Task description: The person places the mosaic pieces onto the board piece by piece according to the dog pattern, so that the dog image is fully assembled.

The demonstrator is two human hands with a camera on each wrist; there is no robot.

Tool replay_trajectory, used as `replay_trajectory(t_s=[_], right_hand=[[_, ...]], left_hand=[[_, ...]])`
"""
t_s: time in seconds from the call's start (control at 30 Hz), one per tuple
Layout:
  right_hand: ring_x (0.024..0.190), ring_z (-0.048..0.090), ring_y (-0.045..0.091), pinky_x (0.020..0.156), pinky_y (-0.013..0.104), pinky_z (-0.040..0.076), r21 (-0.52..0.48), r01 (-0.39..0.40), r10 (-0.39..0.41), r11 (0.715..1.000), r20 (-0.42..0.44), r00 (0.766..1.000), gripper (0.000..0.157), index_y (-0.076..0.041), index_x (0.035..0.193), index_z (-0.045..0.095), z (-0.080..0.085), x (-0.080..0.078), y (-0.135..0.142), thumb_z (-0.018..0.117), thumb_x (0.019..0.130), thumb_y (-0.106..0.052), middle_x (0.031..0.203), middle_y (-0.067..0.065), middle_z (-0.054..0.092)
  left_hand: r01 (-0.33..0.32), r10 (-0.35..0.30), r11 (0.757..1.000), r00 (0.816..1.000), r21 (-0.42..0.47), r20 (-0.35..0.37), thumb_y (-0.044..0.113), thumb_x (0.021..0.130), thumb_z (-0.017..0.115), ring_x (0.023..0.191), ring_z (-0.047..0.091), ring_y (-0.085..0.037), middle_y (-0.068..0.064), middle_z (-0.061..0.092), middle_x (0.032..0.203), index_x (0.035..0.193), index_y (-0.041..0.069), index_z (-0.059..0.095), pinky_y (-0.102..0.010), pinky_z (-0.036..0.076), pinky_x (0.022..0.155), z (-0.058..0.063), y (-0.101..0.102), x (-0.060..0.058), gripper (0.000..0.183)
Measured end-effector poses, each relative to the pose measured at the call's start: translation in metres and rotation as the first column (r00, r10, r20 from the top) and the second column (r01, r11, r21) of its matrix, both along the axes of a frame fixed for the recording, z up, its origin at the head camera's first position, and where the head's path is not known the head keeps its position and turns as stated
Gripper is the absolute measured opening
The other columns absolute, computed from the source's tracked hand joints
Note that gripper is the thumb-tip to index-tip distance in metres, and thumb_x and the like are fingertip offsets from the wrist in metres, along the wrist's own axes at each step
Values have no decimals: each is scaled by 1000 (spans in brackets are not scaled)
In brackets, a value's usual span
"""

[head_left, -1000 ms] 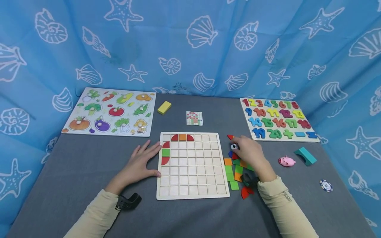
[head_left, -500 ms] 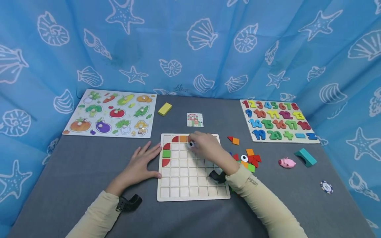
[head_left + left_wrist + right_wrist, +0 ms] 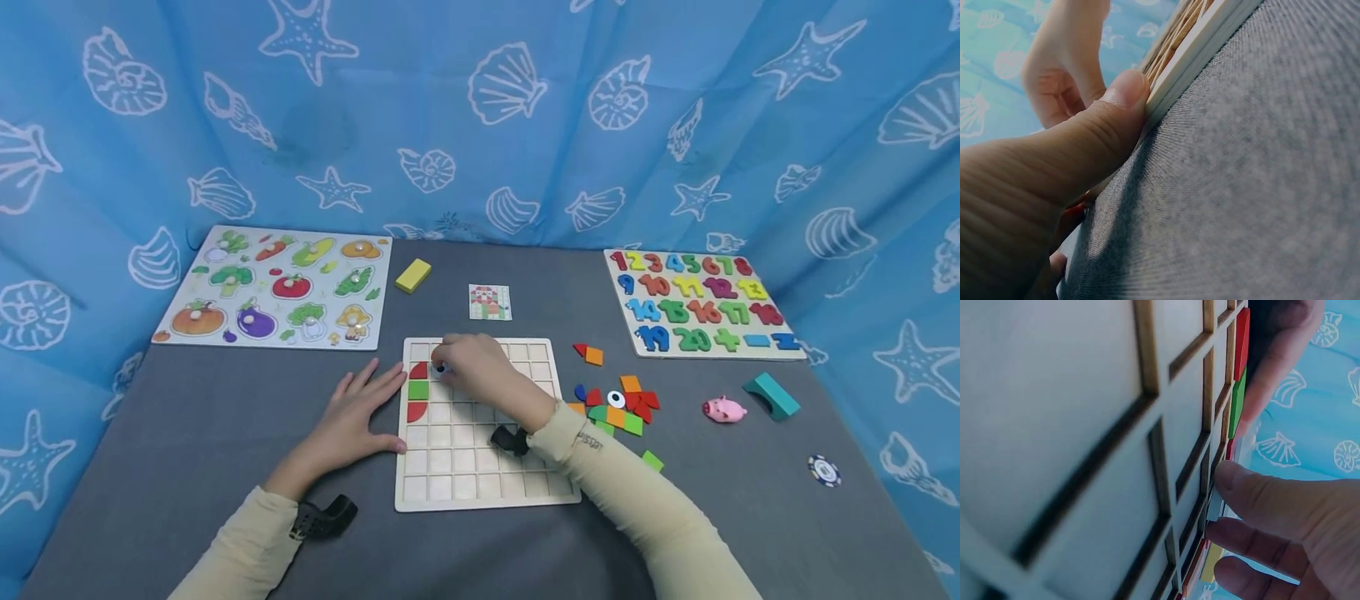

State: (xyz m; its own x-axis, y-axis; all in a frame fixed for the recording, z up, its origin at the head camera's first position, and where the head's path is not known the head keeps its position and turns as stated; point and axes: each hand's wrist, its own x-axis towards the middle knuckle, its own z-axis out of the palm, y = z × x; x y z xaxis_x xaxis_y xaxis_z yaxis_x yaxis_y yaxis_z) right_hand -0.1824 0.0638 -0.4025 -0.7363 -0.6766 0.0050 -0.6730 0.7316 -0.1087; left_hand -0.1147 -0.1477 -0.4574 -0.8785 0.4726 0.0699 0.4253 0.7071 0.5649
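Note:
A wooden grid board (image 3: 487, 462) lies in front of me with loose tiles set in some of its squares. A red quarter-round tile (image 3: 418, 370), a green square tile (image 3: 418, 390) and another red one run down its left column. My left hand (image 3: 356, 417) is spread along the board's left edge, thumb and fingertips touching it. Over the upper left squares, my right hand (image 3: 483, 375) pinches a small white tile with a black eye dot (image 3: 441, 367) between thumb and finger. The right hand covers most of the top row in the head view.
Loose coloured tiles (image 3: 633, 423) are scattered right of the board. Behind it lie a pattern card (image 3: 490, 302) and a yellow block (image 3: 413, 276). A vegetable puzzle (image 3: 273, 287), number puzzle (image 3: 705, 304), pink pig (image 3: 724, 409), teal arch block (image 3: 772, 396) and poker chip (image 3: 824, 471) surround it.
My right hand has moved left from the tile pile, carrying the eye tile across the board to its upper left squares. The left hand has stayed at the board's edge.

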Motion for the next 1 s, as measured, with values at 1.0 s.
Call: replay_trajectory(t_s=[1.0], right_hand=[[80,56,23,69,40,49,0,435,-435,900,55,899,27,-9,105,66,-3,-11,171,67,78,-10,97,10,60]], left_hand=[[-5,5,1000,1000,-9,9,60,62,67,136,5,-28,2,22,147,141,19,27,-54,1,104,-2,-2,0,98]])
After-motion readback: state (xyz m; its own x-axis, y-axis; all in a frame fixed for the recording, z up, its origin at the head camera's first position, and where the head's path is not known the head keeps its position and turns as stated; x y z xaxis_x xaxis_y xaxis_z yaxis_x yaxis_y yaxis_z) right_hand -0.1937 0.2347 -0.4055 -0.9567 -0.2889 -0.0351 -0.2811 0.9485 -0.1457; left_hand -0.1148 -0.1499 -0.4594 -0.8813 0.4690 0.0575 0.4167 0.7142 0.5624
